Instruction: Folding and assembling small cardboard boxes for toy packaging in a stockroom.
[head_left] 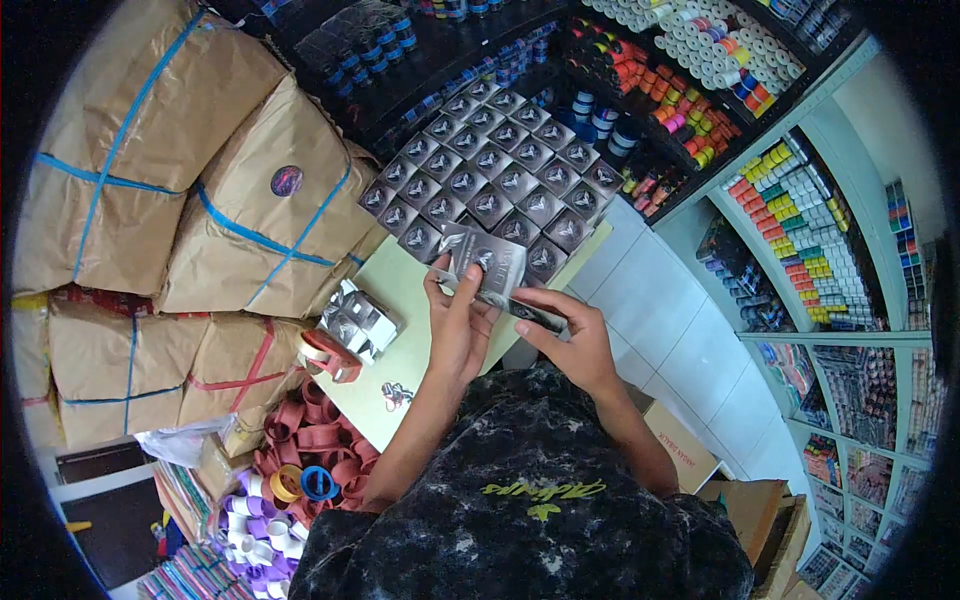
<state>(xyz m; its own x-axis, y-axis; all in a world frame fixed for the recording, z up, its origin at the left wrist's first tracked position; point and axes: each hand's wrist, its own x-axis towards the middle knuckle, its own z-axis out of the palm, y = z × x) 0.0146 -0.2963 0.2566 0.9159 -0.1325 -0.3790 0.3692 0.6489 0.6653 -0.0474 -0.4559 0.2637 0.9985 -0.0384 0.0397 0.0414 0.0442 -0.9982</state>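
In front of my chest, my left hand holds a small grey and black printed carton, thumb pressed on its face. My right hand pinches the dark lower right part of the same carton between thumb and fingers. The carton looks partly flat; whether its flaps are closed I cannot tell. Just beyond it, a block of matching small boxes stands in neat rows on the pale table, each with a light emblem on top.
Left on the table are silvery cartons, a red tape dispenser and small stickers. Large brown-paper parcels are piled at the left above loose plastic rings. Shelves of coloured spools line the right; cardboard boxes stand behind my right arm.
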